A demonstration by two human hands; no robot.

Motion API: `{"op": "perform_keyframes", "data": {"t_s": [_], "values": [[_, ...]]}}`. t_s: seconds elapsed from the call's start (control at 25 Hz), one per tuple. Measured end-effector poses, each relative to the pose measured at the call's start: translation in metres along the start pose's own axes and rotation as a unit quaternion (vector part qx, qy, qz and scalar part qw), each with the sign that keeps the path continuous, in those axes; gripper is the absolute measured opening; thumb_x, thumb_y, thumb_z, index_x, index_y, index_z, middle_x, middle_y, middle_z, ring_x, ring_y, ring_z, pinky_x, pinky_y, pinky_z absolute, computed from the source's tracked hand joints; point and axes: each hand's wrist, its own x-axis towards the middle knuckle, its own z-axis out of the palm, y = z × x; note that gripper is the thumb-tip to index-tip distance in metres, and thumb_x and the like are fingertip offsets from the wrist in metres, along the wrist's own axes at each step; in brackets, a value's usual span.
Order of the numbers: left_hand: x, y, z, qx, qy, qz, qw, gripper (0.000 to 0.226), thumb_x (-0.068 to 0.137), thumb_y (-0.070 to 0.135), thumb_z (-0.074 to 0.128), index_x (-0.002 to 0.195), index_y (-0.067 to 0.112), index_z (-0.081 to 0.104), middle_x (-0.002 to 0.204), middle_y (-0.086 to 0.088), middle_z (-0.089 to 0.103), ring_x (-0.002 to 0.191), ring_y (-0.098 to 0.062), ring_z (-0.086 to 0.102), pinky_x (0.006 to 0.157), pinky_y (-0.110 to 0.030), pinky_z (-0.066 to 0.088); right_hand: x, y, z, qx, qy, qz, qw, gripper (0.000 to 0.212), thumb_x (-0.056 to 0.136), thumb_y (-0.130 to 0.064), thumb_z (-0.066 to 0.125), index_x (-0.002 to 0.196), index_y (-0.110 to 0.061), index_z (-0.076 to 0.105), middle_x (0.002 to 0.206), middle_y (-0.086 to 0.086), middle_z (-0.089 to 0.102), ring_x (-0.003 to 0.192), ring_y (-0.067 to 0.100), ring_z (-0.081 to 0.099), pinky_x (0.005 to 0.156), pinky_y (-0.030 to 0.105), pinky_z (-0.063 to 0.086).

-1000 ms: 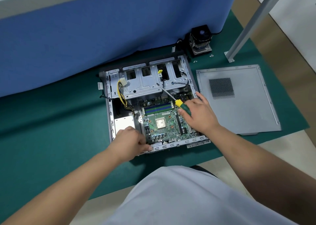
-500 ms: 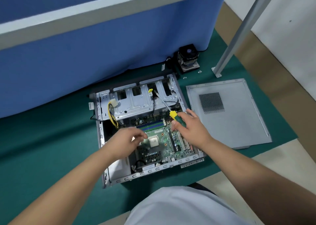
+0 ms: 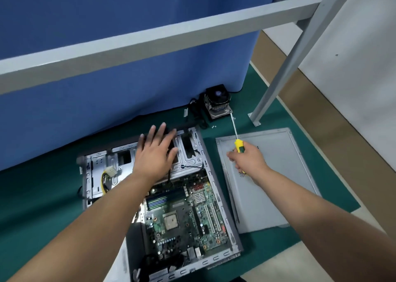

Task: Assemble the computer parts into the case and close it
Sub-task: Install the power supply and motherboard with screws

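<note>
Green matting covers the surface (image 3: 42, 196) where the open computer case (image 3: 232, 234) lies. Left hand (image 3: 156, 153) spreads flat over its drive cage; right hand (image 3: 246, 159) grips a screwdriver (image 3: 236, 139) above the side panel (image 3: 278, 174).

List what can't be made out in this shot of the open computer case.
- Head view: drive bays of the case, partly behind the left hand.
- Screwdriver handle, mostly inside the right hand.
- Small screws by the cooler fan: too small to count.
- Case's near-left corner: cut off by the bottom edge.
</note>
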Motion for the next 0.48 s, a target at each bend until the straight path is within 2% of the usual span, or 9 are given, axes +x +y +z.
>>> {"op": "perform_keyframes", "data": {"t_s": [0.12, 0.2, 0.32, 0.4, 0.48], "values": [[0.007, 0.0, 0.016, 0.01, 0.034, -0.022, 0.999, 0.061, 0.102, 0.066, 0.015, 0.159, 0.047, 0.003, 0.168, 0.019, -0.008, 0.155, -0.01, -0.014, 0.124, -0.048, -0.009, 0.036, -0.003, 0.003, -0.008, 0.019, 0.01, 1.0, 0.014, 0.089, -0.02, 0.071, 0.084, -0.016, 0.059, 0.061, 0.006, 0.067, 0.04, 0.012, 0.049, 0.043, 0.023, 0.043], [0.006, -0.001, 0.025, 0.027, 0.064, -0.024, 0.997, 0.06, 0.103, 0.066, 0.016, 0.159, 0.047, 0.007, 0.169, 0.019, -0.001, 0.156, -0.009, -0.008, 0.124, -0.048, -0.005, 0.063, -0.006, 0.01, -0.043, 0.02, -0.008, 0.999, 0.006, 0.092, -0.025, 0.066, 0.087, -0.02, 0.066, 0.063, 0.005, 0.07, 0.044, 0.011, 0.055, 0.051, 0.029, 0.052], [0.008, -0.002, 0.029, 0.032, 0.091, -0.023, 0.995, 0.058, 0.104, 0.063, 0.02, 0.159, 0.045, 0.016, 0.168, 0.019, 0.007, 0.156, -0.01, 0.002, 0.124, -0.048, 0.0, 0.102, -0.011, 0.026, -0.119, 0.026, -0.047, 0.992, 0.012, 0.094, -0.03, 0.063, 0.089, -0.023, 0.071, 0.076, 0.002, 0.076, 0.073, 0.023, 0.069, 0.074, 0.036, 0.057], [0.009, -0.002, 0.031, 0.044, 0.105, -0.027, 0.993, 0.057, 0.104, 0.061, 0.021, 0.158, 0.044, 0.02, 0.168, 0.018, 0.01, 0.156, -0.011, 0.006, 0.124, -0.049, 0.004, 0.129, -0.016, 0.039, -0.174, 0.039, -0.069, 0.982, 0.016, 0.094, -0.031, 0.064, 0.099, -0.022, 0.075, 0.094, 0.006, 0.076, 0.093, 0.03, 0.068, 0.081, 0.034, 0.055], [0.009, -0.002, 0.035, 0.053, 0.114, -0.029, 0.992, 0.057, 0.103, 0.061, 0.022, 0.158, 0.043, 0.022, 0.168, 0.018, 0.012, 0.156, -0.011, 0.007, 0.123, -0.05, 0.006, 0.154, -0.018, 0.051, -0.195, 0.04, -0.084, 0.976, 0.021, 0.093, -0.027, 0.064, 0.11, -0.025, 0.076, 0.107, 0.006, 0.075, 0.102, 0.029, 0.068, 0.089, 0.033, 0.055]]}}
